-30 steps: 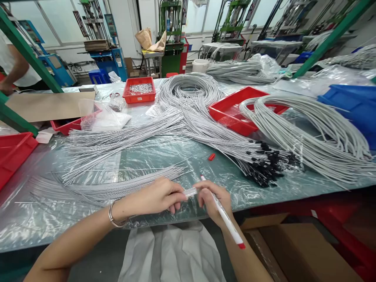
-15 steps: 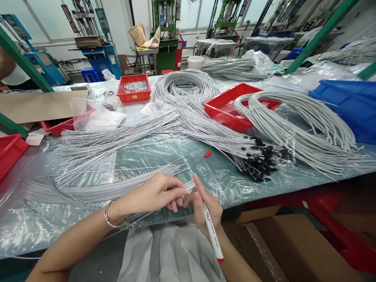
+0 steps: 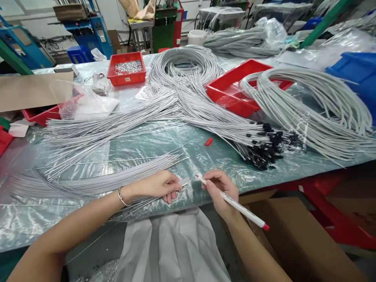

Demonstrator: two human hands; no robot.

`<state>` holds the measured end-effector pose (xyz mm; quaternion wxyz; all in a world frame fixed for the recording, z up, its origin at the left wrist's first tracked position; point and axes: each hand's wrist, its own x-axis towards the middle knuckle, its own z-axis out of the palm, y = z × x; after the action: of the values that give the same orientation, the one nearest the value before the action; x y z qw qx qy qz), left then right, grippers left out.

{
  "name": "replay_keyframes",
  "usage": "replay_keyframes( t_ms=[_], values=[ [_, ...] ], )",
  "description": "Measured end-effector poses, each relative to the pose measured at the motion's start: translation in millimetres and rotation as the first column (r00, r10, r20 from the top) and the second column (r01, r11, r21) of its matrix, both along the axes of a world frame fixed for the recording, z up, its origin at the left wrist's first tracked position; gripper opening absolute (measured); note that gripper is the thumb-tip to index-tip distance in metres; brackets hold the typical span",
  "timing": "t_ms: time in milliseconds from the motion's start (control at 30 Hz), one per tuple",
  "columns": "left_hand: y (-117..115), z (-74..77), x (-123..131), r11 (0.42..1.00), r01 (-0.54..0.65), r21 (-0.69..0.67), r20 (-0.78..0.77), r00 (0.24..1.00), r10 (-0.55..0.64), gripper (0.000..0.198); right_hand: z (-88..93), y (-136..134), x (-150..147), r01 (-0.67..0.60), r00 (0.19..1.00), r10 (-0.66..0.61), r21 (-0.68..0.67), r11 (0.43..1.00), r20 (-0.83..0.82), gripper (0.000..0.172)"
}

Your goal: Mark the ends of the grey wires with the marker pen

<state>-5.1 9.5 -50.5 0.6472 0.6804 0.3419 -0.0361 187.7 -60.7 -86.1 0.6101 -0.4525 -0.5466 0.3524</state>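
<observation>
My left hand [image 3: 163, 185] is closed, pinching a few thin grey cables whose pale ends [image 3: 184, 181] stick out to the right of the fingertips. My right hand [image 3: 222, 190] grips a white marker pen [image 3: 245, 210] with a red end. Its red tip points left at those ends, a short gap away. Beyond both hands a loose red pen cap [image 3: 208, 141] lies on the plastic-covered table [image 3: 164, 145]. A fanned bundle of grey cables [image 3: 117, 179] lies beside my left hand. How many strands the fingers hold cannot be made out.
Behind lies a big coil of cables [image 3: 185, 58] with black-tipped ends [image 3: 264, 150] toward the right. A red bin of small metal parts [image 3: 126, 80], an open red tray [image 3: 227, 80], a thicker cable coil [image 3: 317, 102] and a blue bin [image 3: 357, 78] stand around it. Cardboard boxes [image 3: 289, 227] sit below right.
My right hand has drawn away to the right from the left hand, and the marker has swung from steep to slanting, its tip now facing the cable ends. The view has tipped down.
</observation>
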Motion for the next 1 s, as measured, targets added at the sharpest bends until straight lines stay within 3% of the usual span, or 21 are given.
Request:
replay_keyframes(
  t_ms=[133,233,333,1000],
  values=[
    [7,-2.6,2,0.998,0.035,-0.056,0.000,0.999,-0.035,0.042,-11.8,-4,-4,0.051,0.983,-0.035,-0.081,0.995,0.179,0.006],
    [10,-3.3,4,0.996,0.043,-0.081,-0.004,0.999,-0.043,0.041,-11.7,-4,-5,0.156,0.939,-0.163,0.048,0.987,0.304,0.014],
    [11,-2.4,5,0.994,0.048,-0.097,-0.021,0.998,-0.050,0.036,-6.8,-2,-5,0.184,0.900,-0.232,0.161,0.970,0.368,0.019],
    [15,-3.2,6,0.991,0.079,-0.105,-0.045,0.995,-0.084,0.036,-8.6,-1,-7,0.164,0.832,-0.258,0.226,0.960,0.491,0.022]
  ],
)
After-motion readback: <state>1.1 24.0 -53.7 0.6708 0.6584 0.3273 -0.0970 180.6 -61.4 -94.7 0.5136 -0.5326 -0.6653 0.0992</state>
